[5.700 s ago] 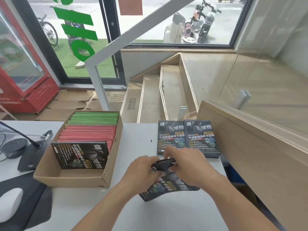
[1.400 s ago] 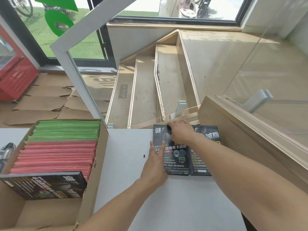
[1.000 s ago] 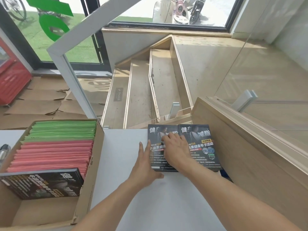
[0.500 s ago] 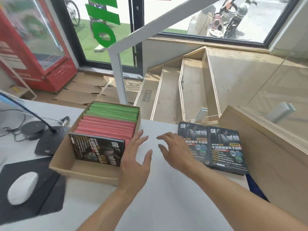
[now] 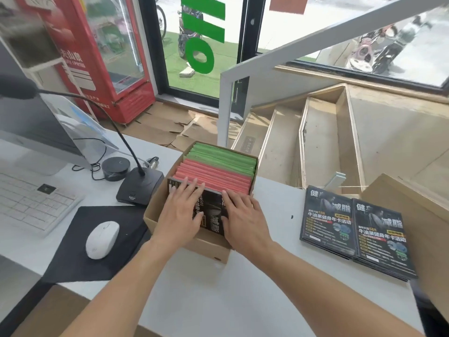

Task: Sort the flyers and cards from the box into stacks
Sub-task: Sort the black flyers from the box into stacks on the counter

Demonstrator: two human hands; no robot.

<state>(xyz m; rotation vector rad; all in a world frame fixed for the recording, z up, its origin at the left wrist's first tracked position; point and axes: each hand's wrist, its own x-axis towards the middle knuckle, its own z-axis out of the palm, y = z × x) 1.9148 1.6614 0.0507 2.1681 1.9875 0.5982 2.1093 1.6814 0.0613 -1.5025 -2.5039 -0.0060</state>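
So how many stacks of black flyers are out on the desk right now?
2: a left stack and a right stack, side by side right of the box. More black flyers remain inside it.

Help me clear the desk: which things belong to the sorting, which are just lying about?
Sorting: cardboard box, black flyers, red cards, green cards, sorted stacks.
Lying about: mouse, keyboard, microphone.

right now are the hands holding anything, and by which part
Both hands rest on the black flyers standing in the box: left hand and right hand lie on their front face, fingertips at the top edge. A closed grip cannot be told.
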